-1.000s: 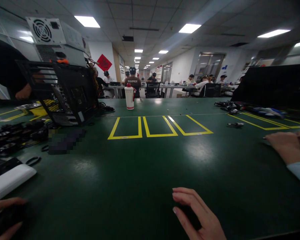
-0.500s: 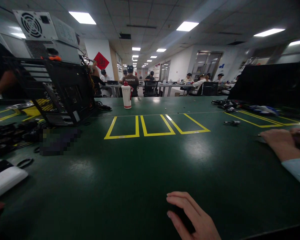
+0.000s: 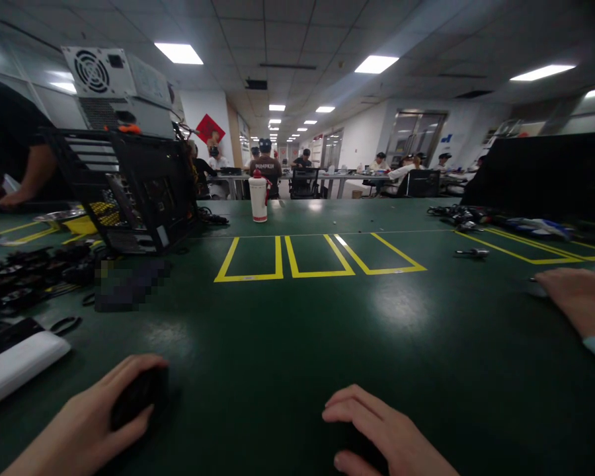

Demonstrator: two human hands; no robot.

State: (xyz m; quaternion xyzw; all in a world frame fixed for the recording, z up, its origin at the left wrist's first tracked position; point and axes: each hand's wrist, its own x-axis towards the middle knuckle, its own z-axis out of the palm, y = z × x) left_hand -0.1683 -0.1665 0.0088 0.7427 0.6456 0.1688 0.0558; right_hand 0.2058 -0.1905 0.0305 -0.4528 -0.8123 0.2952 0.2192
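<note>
Left hand [image 3: 92,418] moved inward, fingers around dark object [image 3: 137,395]; right hand's [image 3: 394,433] fingers parted.

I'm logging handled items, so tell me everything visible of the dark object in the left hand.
The dark object looks black and rounded; its material and any markings or separate parts are too dark to make out. The left hand holds it between the fingers on its far side and the thumb on its near side. It is over the green tabletop; whether it touches that is unclear.
</note>
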